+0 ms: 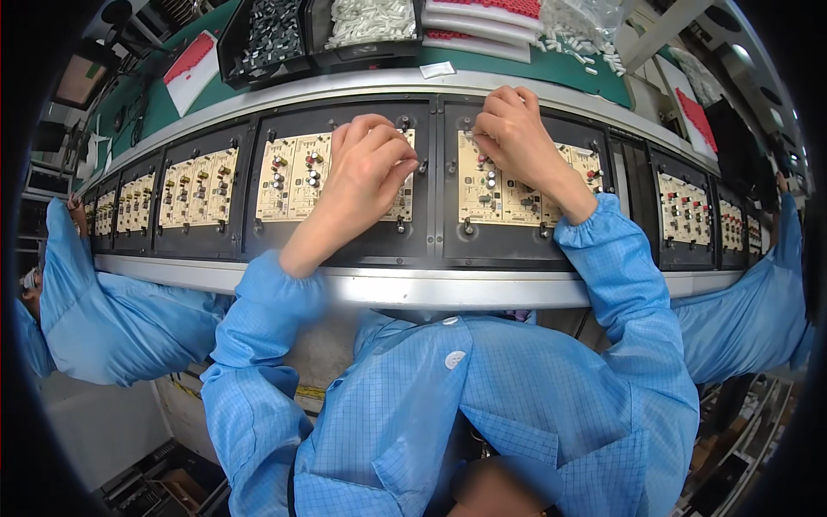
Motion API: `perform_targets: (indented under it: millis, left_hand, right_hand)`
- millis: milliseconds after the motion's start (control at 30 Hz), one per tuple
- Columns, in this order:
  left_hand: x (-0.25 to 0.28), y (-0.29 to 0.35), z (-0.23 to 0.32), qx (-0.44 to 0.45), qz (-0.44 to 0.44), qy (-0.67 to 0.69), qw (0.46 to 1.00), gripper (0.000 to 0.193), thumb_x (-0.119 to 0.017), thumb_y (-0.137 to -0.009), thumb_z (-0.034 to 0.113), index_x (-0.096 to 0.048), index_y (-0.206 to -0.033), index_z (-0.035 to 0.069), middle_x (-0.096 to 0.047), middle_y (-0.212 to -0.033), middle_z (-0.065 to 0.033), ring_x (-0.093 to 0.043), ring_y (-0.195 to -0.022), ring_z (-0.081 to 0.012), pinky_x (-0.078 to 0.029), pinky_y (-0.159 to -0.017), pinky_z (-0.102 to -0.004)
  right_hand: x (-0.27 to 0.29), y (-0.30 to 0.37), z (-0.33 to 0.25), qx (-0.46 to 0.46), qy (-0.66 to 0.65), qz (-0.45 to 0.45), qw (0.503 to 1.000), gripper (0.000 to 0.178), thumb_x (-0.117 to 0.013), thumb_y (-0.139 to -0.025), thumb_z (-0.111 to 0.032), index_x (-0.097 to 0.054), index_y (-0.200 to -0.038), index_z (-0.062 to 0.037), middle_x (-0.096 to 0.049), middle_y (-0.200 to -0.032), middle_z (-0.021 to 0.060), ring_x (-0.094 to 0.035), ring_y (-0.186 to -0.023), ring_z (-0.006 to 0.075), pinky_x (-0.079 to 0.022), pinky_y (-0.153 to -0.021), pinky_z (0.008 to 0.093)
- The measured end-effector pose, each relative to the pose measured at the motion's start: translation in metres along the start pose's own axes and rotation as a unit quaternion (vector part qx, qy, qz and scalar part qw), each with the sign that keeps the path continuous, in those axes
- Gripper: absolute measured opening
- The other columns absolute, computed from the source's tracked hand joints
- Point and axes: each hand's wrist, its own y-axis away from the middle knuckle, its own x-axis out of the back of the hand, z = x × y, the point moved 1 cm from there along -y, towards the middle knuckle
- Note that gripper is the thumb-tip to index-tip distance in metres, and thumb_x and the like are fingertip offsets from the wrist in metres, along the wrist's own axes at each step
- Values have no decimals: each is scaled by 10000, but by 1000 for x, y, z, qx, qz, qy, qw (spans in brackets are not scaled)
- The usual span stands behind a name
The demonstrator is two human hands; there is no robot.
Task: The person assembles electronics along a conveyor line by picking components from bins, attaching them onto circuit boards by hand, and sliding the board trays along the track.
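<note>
A tan circuit board (297,202) with small upright components sits in a black carrier frame (345,252) in front of me. My left hand (366,168) is over its right part, fingers curled together near the edge. Just to the right, a second tan circuit board (474,205) lies in another black carrier frame (500,251). Above its upper left part is my right hand (519,138), with the fingers bent down and pinched. Whatever either hand has between its fingertips is hidden or too small to name.
Beyond the rail stand a black bin of dark parts (274,34) and a black bin of white parts (373,21). Stacked white foam trays with red parts (482,26) and loose white pieces (581,52) lie beside them. More boards (198,188) line the track; blue-sleeved co-workers (129,323) flank me.
</note>
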Motion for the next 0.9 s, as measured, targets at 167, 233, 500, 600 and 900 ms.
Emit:
perform_targets:
  millis: [167,233,500,600,900]
  left_hand:
    - [1,13,5,22,-15,1,1000,87,-706,-836,88,-654,-902,67,-636,-975,-52,-548,-1111,-261,-354,-945,-403]
    - [1,18,7,25,-11,4,1000,87,-707,-837,89,-654,-902,66,-636,-972,-51,-549,-1110,-263,-355,-947,-405]
    - [-6,18,27,-4,-25,50,998,115,-706,-806,88,-649,-904,68,-617,-950,-79,-548,-1050,-308,-397,-901,-431]
    - [-8,15,44,-12,-50,62,997,95,-670,-834,15,-655,-927,31,-653,-1006,-92,-552,-1089,-319,-396,-973,-414]
    - [-7,23,91,21,-55,126,990,83,-648,-857,19,-648,-940,18,-639,-1040,-116,-526,-1150,-329,-399,-1010,-432]
  right_hand:
    - [1,-13,-8,29,75,-77,994,93,-725,-707,-58,-638,-734,-37,-593,-836,80,-549,-999,261,-361,-1007,463]
    - [2,-18,-8,42,114,-100,987,84,-721,-703,-58,-639,-712,-41,-597,-821,78,-549,-993,260,-361,-1011,465]
    - [0,-14,11,-77,45,-186,978,188,-721,-750,-269,-761,-862,-123,-675,-924,41,-552,-1088,264,-365,-1010,502]
    - [22,31,19,-108,-43,-6,993,286,-735,-785,-292,-746,-1018,-126,-651,-1059,72,-515,-1167,295,-364,-1008,481]
    - [130,248,8,-419,280,182,844,317,-703,-795,-109,-665,-1106,-65,-592,-1002,93,-522,-1051,313,-410,-900,419]
